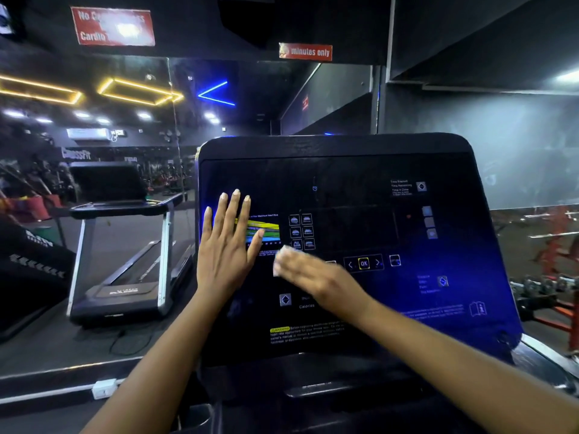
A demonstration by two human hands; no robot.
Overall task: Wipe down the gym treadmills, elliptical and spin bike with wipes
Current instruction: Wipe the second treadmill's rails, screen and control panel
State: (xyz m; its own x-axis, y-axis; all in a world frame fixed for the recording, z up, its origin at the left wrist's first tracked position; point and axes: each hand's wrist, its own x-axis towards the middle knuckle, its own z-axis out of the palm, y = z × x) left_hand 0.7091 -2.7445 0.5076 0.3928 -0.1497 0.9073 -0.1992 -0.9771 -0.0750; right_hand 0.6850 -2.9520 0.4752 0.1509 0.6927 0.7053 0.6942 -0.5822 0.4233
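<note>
The dark treadmill console [344,183] fills most of the view, tilted back, with a blue sheen across its right side. A second treadmill [125,245] is seen well apart beyond the console's left edge, its belt running toward the camera. The left hand [225,245] is laid flat against the console near its left edge, fingers straight and slightly spread, nothing held, with the thumb lying across a coloured chart [266,231]. The right hand [316,277] is placed near the middle of the console, just beside the left hand, and is blurred; its fingers are laid over a white wipe [283,260], but whether they are curled on it or pressed flat cannot be told. The wipe is held against the console face, just below a block of small square icons [301,231]. A red sign [112,26] is fixed high on the wall at upper left, and a smaller red sign [305,52] reading "minutes only" above the console. A yellow-ringed OK button [363,263] is seen just right of the right hand.
</note>
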